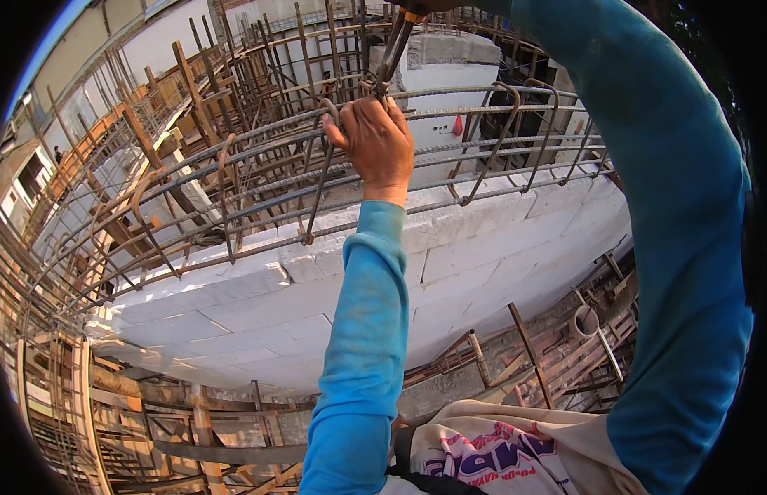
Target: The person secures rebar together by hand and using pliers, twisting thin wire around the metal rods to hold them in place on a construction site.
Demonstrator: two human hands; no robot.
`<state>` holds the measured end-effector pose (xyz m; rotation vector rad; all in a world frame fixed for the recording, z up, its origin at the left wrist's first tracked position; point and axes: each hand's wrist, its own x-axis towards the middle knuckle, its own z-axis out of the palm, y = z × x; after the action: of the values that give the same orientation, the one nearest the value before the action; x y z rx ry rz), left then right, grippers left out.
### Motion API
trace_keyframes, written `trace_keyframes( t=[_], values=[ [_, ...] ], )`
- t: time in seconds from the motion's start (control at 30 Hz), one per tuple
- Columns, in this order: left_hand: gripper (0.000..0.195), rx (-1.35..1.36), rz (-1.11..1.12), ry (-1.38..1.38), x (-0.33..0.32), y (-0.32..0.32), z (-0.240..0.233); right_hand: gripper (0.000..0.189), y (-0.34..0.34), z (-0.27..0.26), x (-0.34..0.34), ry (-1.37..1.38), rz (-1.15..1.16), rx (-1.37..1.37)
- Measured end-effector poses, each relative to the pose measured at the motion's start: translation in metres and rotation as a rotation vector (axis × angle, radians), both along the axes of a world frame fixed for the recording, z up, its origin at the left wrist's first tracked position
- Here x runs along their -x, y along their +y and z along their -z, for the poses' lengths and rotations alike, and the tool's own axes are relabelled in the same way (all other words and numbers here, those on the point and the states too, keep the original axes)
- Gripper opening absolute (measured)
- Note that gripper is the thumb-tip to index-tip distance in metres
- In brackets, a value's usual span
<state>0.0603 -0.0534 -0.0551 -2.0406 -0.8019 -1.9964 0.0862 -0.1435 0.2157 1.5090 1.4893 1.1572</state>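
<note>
My left hand [378, 143] is curled over the upper bars of a long rebar cage [263, 179], its thumb beside the bent hook of a stirrup [325, 164]. What lies under its fingers is hidden. Just above the knuckles, the jaws of steel pincers [393, 52] with orange on the handles meet the top of the cage. My right hand [428, 5] grips those handles and is mostly cut off by the upper picture edge. The cage runs along the top of a white block wall [359, 272].
Wooden posts [188, 74] and upright rebar crowd the far side. Beneath the wall lie timber pieces [532, 356] and a round pipe end [585, 322]. More formwork and scaffolding [201, 427] stand at lower left. A red bag [458, 125] hangs behind the cage.
</note>
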Motion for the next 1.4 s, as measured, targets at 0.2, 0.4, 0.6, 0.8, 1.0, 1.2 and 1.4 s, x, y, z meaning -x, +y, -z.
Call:
trace_keyframes(
  t=[0.2,0.4,0.6,0.8,1.0,1.2,1.4],
  values=[
    [0.016,0.095,0.020,0.067,0.002,-0.004,-0.004,0.021,0.007,0.003,0.002,0.145,0.218,0.006],
    [0.062,0.052,0.058,-0.133,0.017,-0.024,-0.022,0.026,0.014,0.003,-0.009,0.233,0.209,-0.026],
    [0.079,0.183,0.246,0.187,0.005,-0.017,-0.105,0.032,0.021,-0.005,-0.021,0.343,0.169,-0.040],
    [0.031,0.404,0.644,0.205,-0.017,0.022,-0.147,0.045,0.026,-0.001,-0.046,0.321,-0.192,-0.144],
    [0.024,0.683,1.143,0.248,-0.013,0.043,-0.146,0.119,0.013,0.042,-0.092,1.431,-0.792,-0.636],
    [0.021,0.858,1.377,0.209,-0.007,0.046,-0.148,0.098,0.046,0.059,-0.089,2.454,-1.179,-0.533],
    [0.021,0.890,1.514,0.265,-0.011,0.063,-0.146,0.032,0.096,0.061,-0.100,2.649,-0.895,-0.494]
  ],
)
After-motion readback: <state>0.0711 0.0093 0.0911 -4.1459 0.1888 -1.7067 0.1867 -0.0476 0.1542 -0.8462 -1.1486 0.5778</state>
